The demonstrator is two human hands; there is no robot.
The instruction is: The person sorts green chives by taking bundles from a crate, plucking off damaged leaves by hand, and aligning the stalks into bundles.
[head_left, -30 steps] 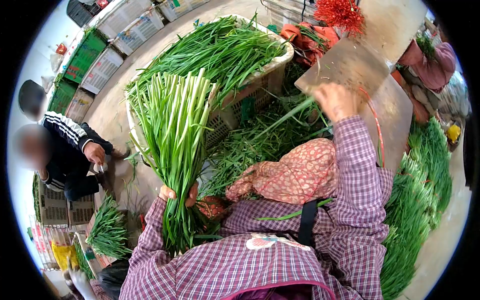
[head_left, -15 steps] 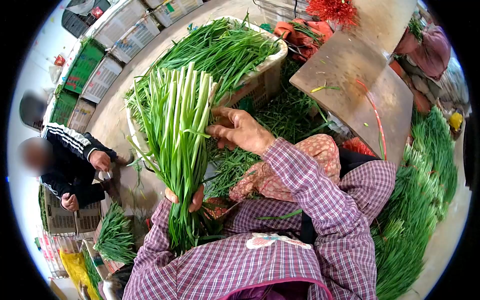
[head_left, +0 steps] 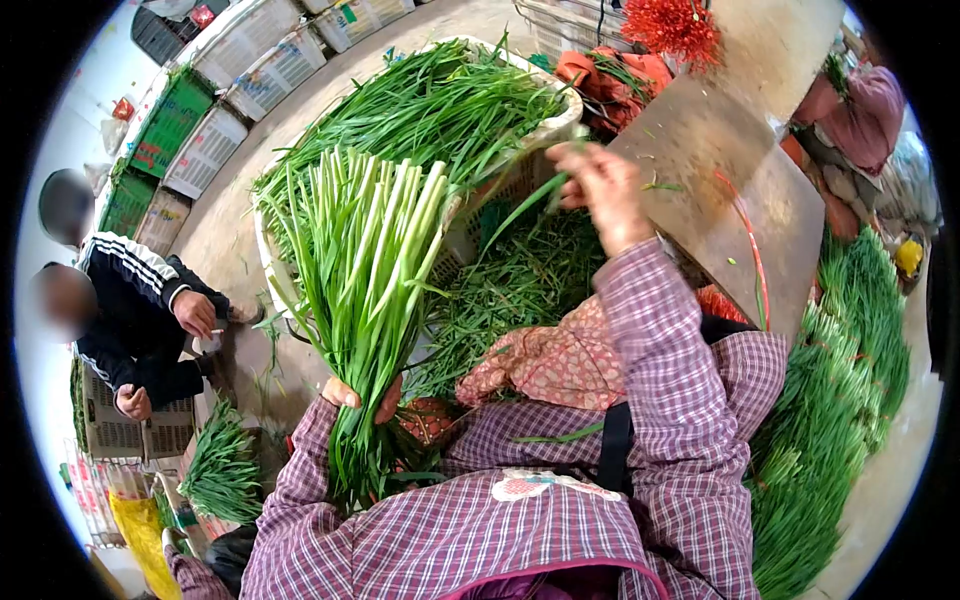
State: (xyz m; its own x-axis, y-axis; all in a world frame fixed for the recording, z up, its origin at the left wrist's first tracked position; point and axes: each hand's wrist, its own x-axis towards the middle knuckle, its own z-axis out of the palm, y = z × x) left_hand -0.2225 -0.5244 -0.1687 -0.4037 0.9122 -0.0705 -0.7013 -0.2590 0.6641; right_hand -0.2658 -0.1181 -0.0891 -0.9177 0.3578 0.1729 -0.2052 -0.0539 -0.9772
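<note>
My left hand [head_left: 360, 396] is closed round the leafy lower part of a bunch of garlic chives [head_left: 375, 250]. The bunch stands upright, its pale stem ends fanned out at the top. To the right of it, my right hand [head_left: 606, 192] is raised with bent fingers pinching a loose chive leaf [head_left: 530, 210], which hangs down to the left. The fingertips are slightly blurred. Behind the bunch, a large white basket [head_left: 560, 122] is heaped with more chives [head_left: 430, 105]. Cut leaves [head_left: 530, 275] lie in a pile below my right hand.
A board [head_left: 715, 190] stands at the right with a red tie [head_left: 745, 235] on it; red ties [head_left: 672, 30] are bunched behind. Tied chives [head_left: 830, 430] lie at far right. Another person [head_left: 140, 320] sits at the left near stacked crates [head_left: 205, 150]. A patterned cloth [head_left: 550, 365] covers my knee.
My right hand has moved from the bunch's stems up and to the right, now with a loose leaf in its fingers. My left hand keeps hold of the bunch, whose stems lean slightly more to the right.
</note>
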